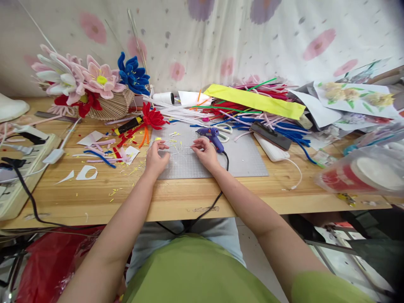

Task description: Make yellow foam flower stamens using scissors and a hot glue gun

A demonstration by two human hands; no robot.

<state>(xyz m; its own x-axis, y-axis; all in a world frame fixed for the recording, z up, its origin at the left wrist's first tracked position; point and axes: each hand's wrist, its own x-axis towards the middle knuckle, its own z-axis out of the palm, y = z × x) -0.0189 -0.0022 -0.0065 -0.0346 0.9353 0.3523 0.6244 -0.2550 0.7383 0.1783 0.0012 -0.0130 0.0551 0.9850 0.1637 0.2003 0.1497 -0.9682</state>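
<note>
My left hand (pixel 157 160) rests at the left edge of the grey cutting mat (pixel 246 164), thumb and fingers apart. Beside its fingertips lie several thin white stems with yellow tips (pixel 176 147). Over the middle of the mat, my right hand (pixel 205 155) has its fingers pinched together. A thin pale stem seems to stick out of them toward the left, though it is too small to see well. Just behind my right hand lies a purple glue gun (pixel 212 135), its black cord running down over the table edge.
Fuzzy-stem flowers (pixel 101 80) stand at back left, a red flower (pixel 153 116) nearer. Bundles of pipe cleaners (pixel 227 110), scissors (pixel 224 134) and a phone (pixel 271 135) lie behind and right. A power strip (pixel 34 168) is left, a bagged red cup (pixel 356 172) right.
</note>
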